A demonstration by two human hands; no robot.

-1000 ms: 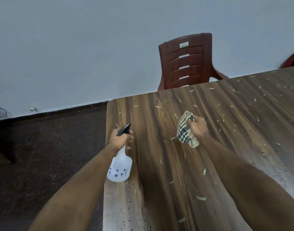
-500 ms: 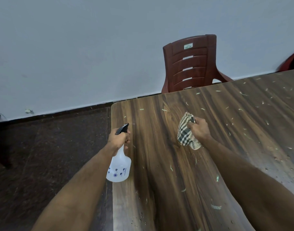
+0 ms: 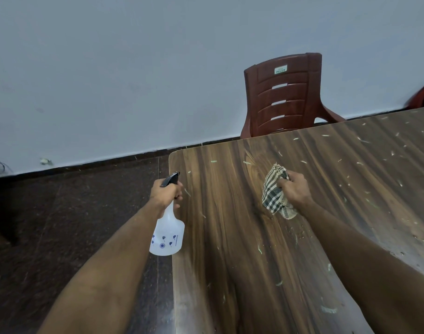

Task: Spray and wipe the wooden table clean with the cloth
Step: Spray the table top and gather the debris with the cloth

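Head camera looks down on the wooden table (image 3: 230, 237), whose left edge runs from the rounded far-left corner straight toward the viewer. The left hand (image 3: 164, 192) is curled round the neck of a white spray bottle (image 3: 168, 233) with a black trigger head and small blue flower prints. The bottle hangs right at this left edge, partly over the table and partly over the dark floor (image 3: 61, 225); I cannot tell if its base touches the wood.

The right hand (image 3: 294, 189) is closed tight on a bunched checked cloth (image 3: 273, 196), green and cream. The cloth is over the table well inside the left edge and some way in from the far edge, and its lower fold seems to rest on the surface. The two hands are well apart, with a bare strip of wood between them.

Pale shavings and small dark crumbs (image 3: 300, 231) lie scattered on the table, more thickly to the right of the cloth and near the viewer. The tabletop reaches beyond the frame on the right, so there is wide room there.

Behind the far edge a reddish-brown plastic chair (image 3: 285, 97) stands against a pale wall (image 3: 134, 68).
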